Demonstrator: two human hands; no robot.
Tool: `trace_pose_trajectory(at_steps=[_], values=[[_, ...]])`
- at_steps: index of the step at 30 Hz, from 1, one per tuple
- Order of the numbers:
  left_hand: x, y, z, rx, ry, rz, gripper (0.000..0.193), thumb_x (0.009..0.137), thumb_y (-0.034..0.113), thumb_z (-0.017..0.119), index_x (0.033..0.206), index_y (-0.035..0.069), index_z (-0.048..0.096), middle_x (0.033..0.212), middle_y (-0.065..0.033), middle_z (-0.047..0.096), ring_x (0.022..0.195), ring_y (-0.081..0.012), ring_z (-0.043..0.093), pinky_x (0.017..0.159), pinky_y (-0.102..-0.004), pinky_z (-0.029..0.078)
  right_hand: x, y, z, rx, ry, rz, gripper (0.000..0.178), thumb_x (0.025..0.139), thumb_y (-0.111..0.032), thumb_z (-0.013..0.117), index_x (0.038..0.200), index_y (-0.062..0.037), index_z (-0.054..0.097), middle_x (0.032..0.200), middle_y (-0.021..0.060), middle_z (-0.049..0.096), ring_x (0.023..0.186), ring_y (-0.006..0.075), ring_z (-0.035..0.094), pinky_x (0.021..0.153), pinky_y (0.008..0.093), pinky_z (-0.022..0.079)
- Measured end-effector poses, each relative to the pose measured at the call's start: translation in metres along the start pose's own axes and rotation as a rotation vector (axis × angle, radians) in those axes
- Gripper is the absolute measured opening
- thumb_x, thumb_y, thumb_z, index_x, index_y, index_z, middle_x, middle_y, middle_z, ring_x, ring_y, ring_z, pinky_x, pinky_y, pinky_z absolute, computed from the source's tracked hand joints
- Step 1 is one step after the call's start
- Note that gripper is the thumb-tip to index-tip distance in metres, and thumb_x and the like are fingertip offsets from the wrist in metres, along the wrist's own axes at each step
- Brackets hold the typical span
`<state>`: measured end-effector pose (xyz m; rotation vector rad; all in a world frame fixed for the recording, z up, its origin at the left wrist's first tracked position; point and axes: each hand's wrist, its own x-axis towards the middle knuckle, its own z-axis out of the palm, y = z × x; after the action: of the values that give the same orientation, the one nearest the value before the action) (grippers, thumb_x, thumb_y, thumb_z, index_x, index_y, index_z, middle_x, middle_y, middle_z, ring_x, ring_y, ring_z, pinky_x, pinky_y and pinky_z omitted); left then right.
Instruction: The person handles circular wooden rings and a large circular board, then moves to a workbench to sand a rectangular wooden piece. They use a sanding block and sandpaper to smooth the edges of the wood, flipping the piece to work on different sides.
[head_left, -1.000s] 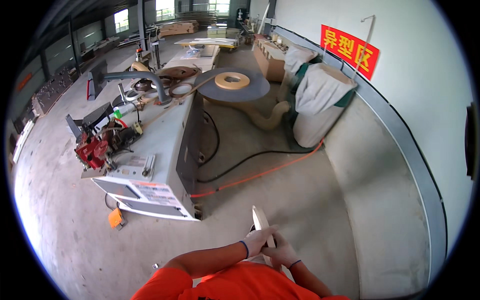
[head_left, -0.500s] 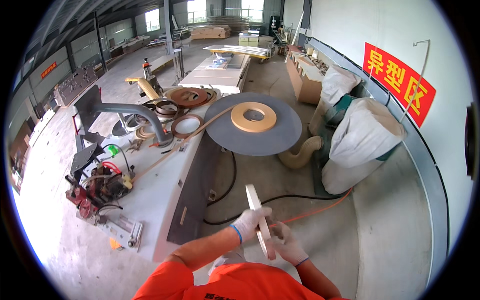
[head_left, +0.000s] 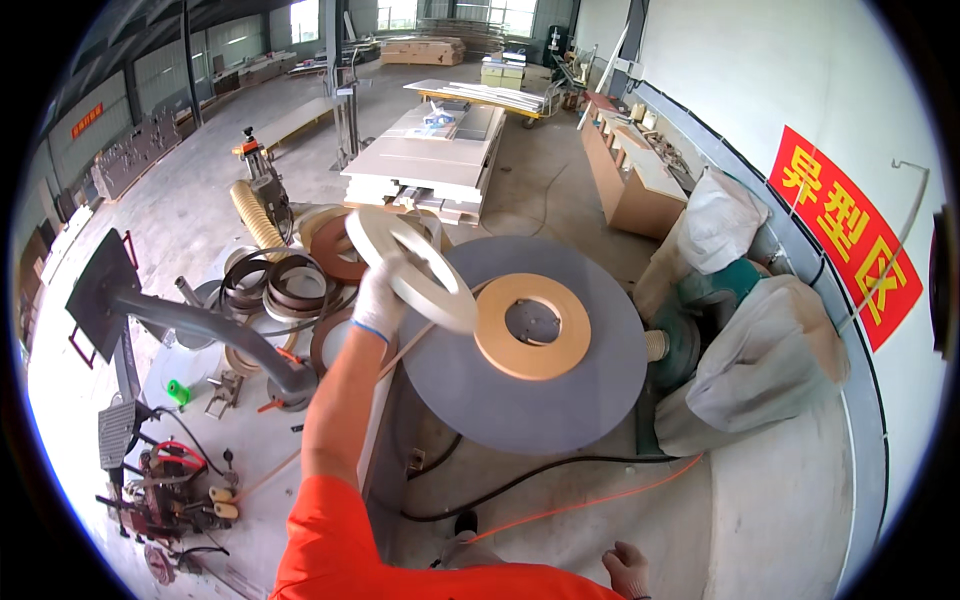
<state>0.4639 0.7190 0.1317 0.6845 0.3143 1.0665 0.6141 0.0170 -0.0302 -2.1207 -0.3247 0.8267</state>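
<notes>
My gloved left hand (head_left: 380,300) is raised at arm's length, closed on the near side of a white edge banding roll (head_left: 446,304). The roll tilts in the air above the left part of a round grey turntable (head_left: 450,385). On that turntable a flat wood-coloured coil of banding (head_left: 568,335) lies around the centre. A strip runs from it toward the worktable on the left. My gloved right hand (head_left: 625,568) hangs low by my body, its fingers curled and nothing visible in them.
On the worktable (head_left: 250,470) at left lie several brown and dark banding rolls (head_left: 300,285), beside a grey bent arm (head_left: 215,330) and a red-and-black machine (head_left: 180,500). White dust bags (head_left: 765,350) stand at right. A black cable (head_left: 540,473) and orange hose (head_left: 590,507) cross the floor.
The white roll has gone from in front of my body, between both hands, up and forward to above the turntable in my left hand. My right hand has let go and dropped back.
</notes>
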Motion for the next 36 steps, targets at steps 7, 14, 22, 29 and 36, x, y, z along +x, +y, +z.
trace_pose_trajectory(at_steps=[7,14,22,29,36], values=[[0.157,0.006,-0.267,-0.177,0.22,0.089,0.045,0.104,0.028,0.06,0.142,0.004,0.059,0.134,-0.0188,0.068,0.129,-0.0366,0.063,0.113,-0.0573,0.05,0.081,-0.036,-0.001,-0.218,-0.097,0.032,0.062,0.098,-0.03,0.08,0.146,0.0048,0.062,0.132,0.0196,0.073,0.119,0.0269,0.07,0.105,0.0394,0.057],[0.156,-0.04,-0.362,0.011,0.634,0.094,0.041,0.103,0.02,0.067,0.141,0.006,0.062,0.138,-0.0124,0.067,0.124,-0.031,0.068,0.098,-0.049,0.062,0.12,-0.036,-0.033,-0.25,-0.144,0.202,0.066,0.09,-0.024,0.084,0.141,0.0122,0.062,0.114,0.0174,0.08,0.103,0.0241,0.077,0.09,0.0362,0.062],[0.142,-0.07,-0.349,0.475,0.657,0.009,0.03,0.111,0.024,0.056,0.125,0.005,0.074,0.119,-0.0085,0.077,0.106,-0.0237,0.072,0.099,-0.0465,0.06,0.163,0.029,-0.099,-0.415,-0.132,0.229,0.074,0.09,-0.041,0.08,0.146,0.0041,0.062,0.128,0.0216,0.076,0.117,0.0306,0.074,0.103,0.0406,0.058],[0.037,-0.161,-0.154,0.881,0.984,0.161,0.054,0.097,0.033,0.08,0.133,-0.006,0.069,0.122,-0.0154,0.074,0.106,-0.0252,0.07,0.095,-0.0416,0.057,0.232,0.044,-0.219,-0.469,-0.15,0.301,0.073,0.09,-0.044,0.073,0.146,0.0027,0.063,0.128,0.023,0.076,0.12,0.038,0.072,0.105,0.0435,0.057],[-0.037,-0.353,0.252,0.772,0.334,0.3,0.034,0.107,0.023,0.067,0.126,-0.005,0.067,0.123,-0.0145,0.069,0.112,-0.0246,0.067,0.103,-0.0406,0.054,0.295,0.155,-0.365,-0.261,0.03,0.31,0.069,0.09,-0.04,0.075,0.141,0.0052,0.066,0.128,0.0244,0.076,0.12,0.0377,0.073,0.104,0.0425,0.057]])
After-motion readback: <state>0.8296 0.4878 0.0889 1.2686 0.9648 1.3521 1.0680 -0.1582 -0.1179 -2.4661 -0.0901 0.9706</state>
